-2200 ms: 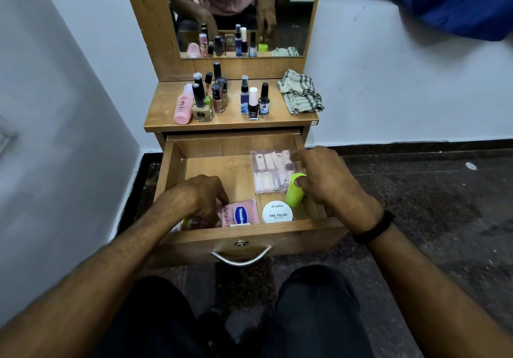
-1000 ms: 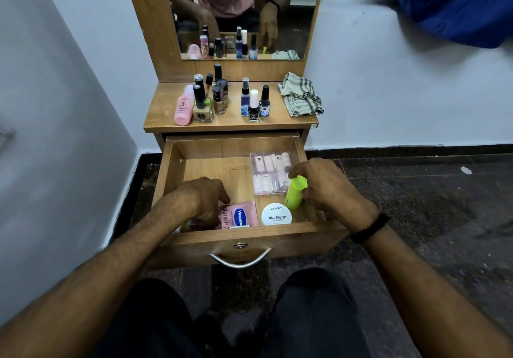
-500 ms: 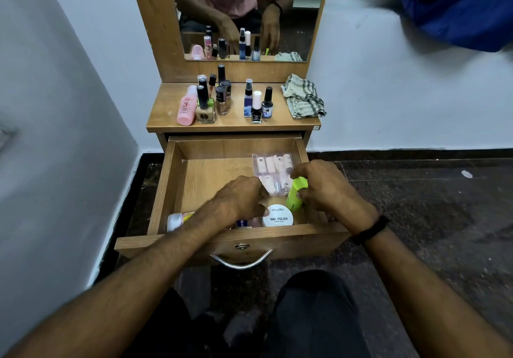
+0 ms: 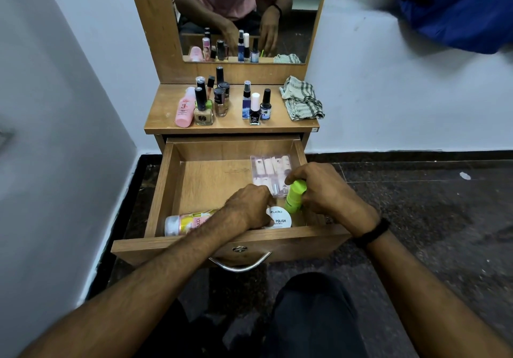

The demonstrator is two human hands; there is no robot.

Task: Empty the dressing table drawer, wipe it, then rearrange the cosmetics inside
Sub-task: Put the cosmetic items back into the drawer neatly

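The wooden drawer (image 4: 163, 191) stands pulled out. My right hand (image 4: 327, 191) is shut on a lime-green bottle (image 4: 294, 196), upright at the drawer's right side. My left hand (image 4: 249, 207) is curled palm down at the front middle, fingertips touching a white round nail-polish tin (image 4: 281, 217); whatever lies under it is hidden. A pink and yellow tube (image 4: 188, 221) lies on its side at the front left. A clear box of nail tips (image 4: 270, 171) sits at the back right.
On the dressing table top (image 4: 166, 113) stand a pink bottle (image 4: 184, 110), several nail polish bottles (image 4: 219, 99) and small spray bottles (image 4: 254, 107). A checked cloth (image 4: 301, 102) lies crumpled at its right. Grey wall close on the left, dark floor on the right.
My left hand slid right from the drawer's front-left corner to the white tin, uncovering the tube and covering the pink sachet. My right hand kept hold of the green bottle.
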